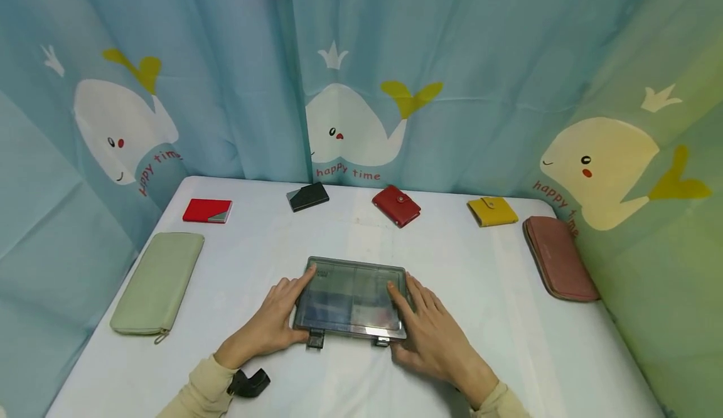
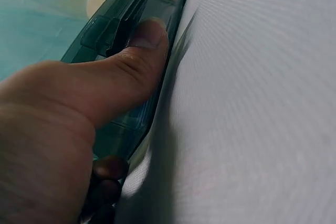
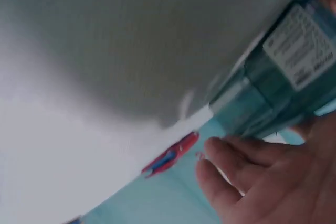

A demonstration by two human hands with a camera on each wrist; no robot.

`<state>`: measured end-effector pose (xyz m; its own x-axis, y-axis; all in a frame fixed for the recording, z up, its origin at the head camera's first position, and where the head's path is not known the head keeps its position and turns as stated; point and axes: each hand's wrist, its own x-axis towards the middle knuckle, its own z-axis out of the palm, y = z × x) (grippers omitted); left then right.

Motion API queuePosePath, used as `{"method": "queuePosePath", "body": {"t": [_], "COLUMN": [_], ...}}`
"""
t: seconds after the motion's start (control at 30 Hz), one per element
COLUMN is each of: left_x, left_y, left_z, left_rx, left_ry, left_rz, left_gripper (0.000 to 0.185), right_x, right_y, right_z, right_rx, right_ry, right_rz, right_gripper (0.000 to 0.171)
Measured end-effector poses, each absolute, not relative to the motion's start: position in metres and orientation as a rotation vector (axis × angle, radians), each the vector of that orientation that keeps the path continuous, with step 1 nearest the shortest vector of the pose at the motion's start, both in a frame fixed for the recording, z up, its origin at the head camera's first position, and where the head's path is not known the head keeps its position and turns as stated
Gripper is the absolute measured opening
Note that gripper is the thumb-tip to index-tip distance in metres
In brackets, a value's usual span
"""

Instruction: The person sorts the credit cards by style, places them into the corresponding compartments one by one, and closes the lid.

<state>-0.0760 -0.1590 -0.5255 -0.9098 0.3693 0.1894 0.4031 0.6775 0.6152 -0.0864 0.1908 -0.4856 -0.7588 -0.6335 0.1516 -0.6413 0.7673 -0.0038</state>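
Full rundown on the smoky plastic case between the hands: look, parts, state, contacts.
The case is a flat, rectangular box of translucent grey-teal plastic, lying flat on the white table near its front edge, lid down. Inner dividers show faintly through the lid. Two dark latches stick out from its near edge. The right wrist view shows a white printed label on it. The left hand lies at its left side, thumb pressed by a latch; the right hand rests its fingers on the right part of the lid.
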Motion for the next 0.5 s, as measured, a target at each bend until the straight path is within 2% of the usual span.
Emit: {"method": "queuePosePath", "body": {"t": [0.2, 0.33, 0.5], "left_x": [-0.0774, -0.0783, -0.0776], "left_y": [-0.1602, -0.1614, -0.1609], "left_z": [-0.5253, -0.5256, -0.5262], "left_rx": [-0.645, -0.647, -0.671], "left_ry": [-2.819, -2.803, -2.798], "left_rz": [-1.118, -1.087, -1.072], "left_gripper": [0.133, 0.133, 0.134], "right_x": [-0.0912, -0.0963, -0.0947], "right_y": [0.1842, 0.1817, 0.1849], "right_z": [-0.4863, -0.4868, -0.4870], "right_rx": [1.011, 1.020, 1.014], "right_ry": [-2.826, -2.815, -2.940], "right_rz": [0.042, -0.005, 0.214], "right_gripper": [0.100, 0.110, 0.118]}}
